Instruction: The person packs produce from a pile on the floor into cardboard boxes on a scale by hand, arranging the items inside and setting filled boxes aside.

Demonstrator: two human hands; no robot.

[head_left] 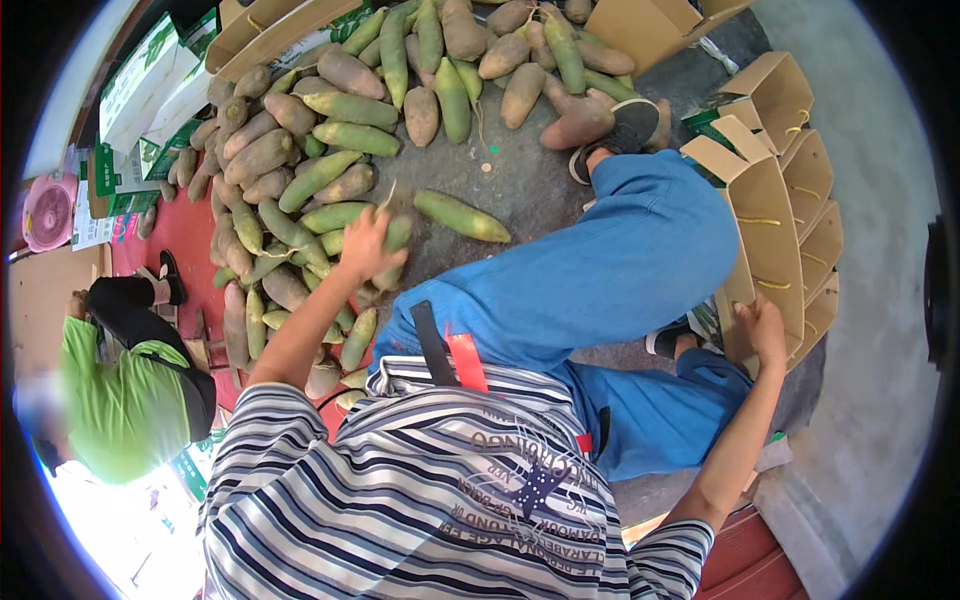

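Note:
My left hand (366,245) reaches forward and closes on a long green radish (393,248) at the near edge of a big heap of green and brown radishes (330,130) on the floor. My right hand (764,327) rests on the edge of a folded cardboard box (765,235) at my right side, thumb and fingers gripping its flap. One loose green radish (462,216) lies alone on the grey floor just ahead of my left hand. My blue trouser legs (620,270) and striped shirt fill the lower middle.
Several open cardboard boxes (810,180) stand nested in a row on the right. More flat boxes (270,25) lie at the far edge of the heap. Another person in a green shirt (125,400) crouches at the left. A pink fan (48,212) sits far left.

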